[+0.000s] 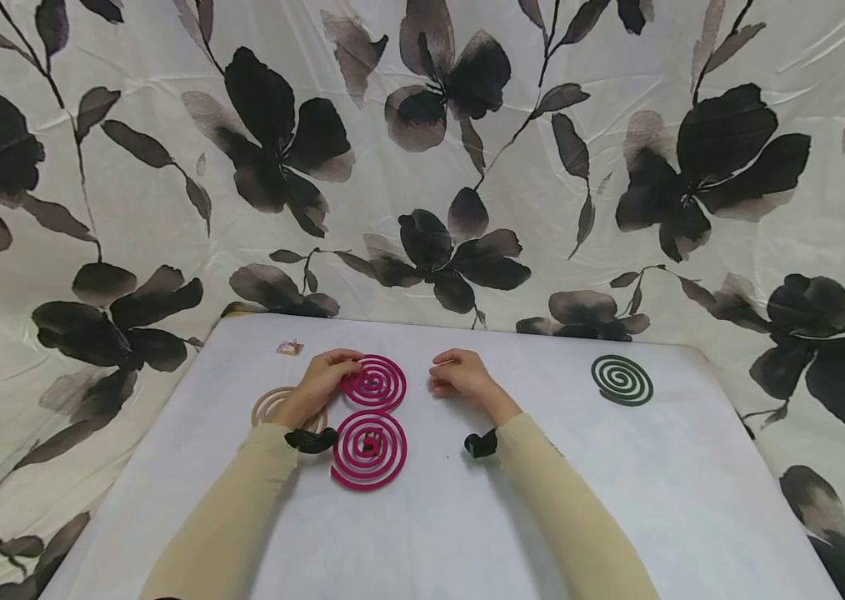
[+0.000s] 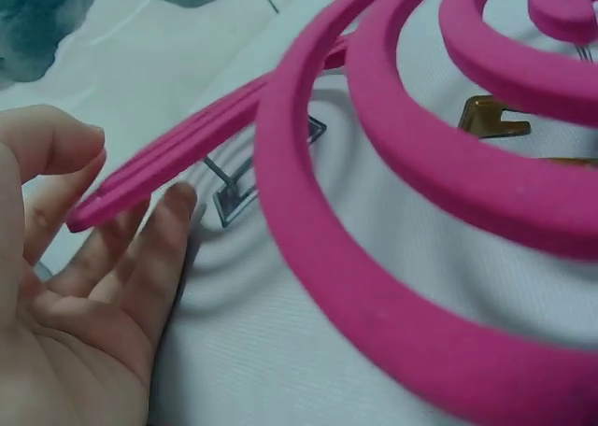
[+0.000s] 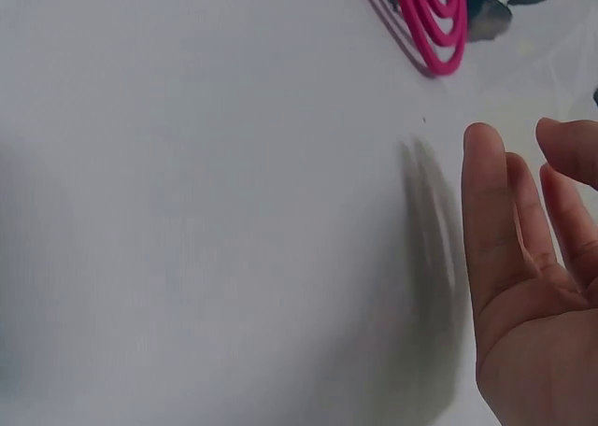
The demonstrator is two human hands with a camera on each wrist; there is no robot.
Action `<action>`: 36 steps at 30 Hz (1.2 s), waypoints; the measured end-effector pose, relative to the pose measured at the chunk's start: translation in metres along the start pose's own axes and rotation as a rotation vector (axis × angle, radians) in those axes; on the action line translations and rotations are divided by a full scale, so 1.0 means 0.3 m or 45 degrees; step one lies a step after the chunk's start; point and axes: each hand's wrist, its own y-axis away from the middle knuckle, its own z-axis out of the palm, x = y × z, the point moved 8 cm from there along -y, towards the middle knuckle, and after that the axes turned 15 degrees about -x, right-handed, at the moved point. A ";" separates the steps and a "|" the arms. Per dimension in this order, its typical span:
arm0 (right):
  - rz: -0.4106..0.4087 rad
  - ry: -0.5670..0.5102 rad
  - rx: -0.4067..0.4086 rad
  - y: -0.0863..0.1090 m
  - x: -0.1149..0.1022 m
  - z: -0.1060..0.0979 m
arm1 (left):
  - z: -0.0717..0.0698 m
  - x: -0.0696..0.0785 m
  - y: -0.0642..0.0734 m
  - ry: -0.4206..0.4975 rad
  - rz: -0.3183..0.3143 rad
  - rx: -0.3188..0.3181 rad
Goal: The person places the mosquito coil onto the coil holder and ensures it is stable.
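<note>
My left hand [image 1: 321,385] holds the left edge of the far pink mosquito coil [image 1: 391,385], thumb above and fingers below in the left wrist view. That coil is seen almost edge-on there, tilted over a silver metal stand [image 2: 234,197] on the cloth. A second pink coil [image 1: 402,450] lies nearer, with a gold-coloured metal piece [image 2: 481,118] beneath it. Under my left wrist a tan coil [image 1: 257,410] is partly hidden. My right hand [image 1: 467,383] hovers to the right of the pink coils, its fingers loosely bent and nothing held.
A dark green coil [image 1: 622,380] lies on the right of the white-covered table [image 1: 542,358]. At the back left is a small printed packet or card [image 1: 290,347]. Behind the table hangs a flowered sheet [image 1: 580,250].
</note>
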 end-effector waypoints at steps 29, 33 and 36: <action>0.019 0.140 0.146 0.240 -0.098 -0.327 | 0.123 0.273 -0.094 -0.220 -0.097 -0.122; 0.015 0.121 0.155 0.271 -0.093 -0.365 | 0.195 0.307 -0.116 -0.230 -0.075 -0.160; 0.013 0.105 0.161 0.292 -0.084 -0.391 | 0.246 0.317 -0.133 -0.211 -0.078 -0.184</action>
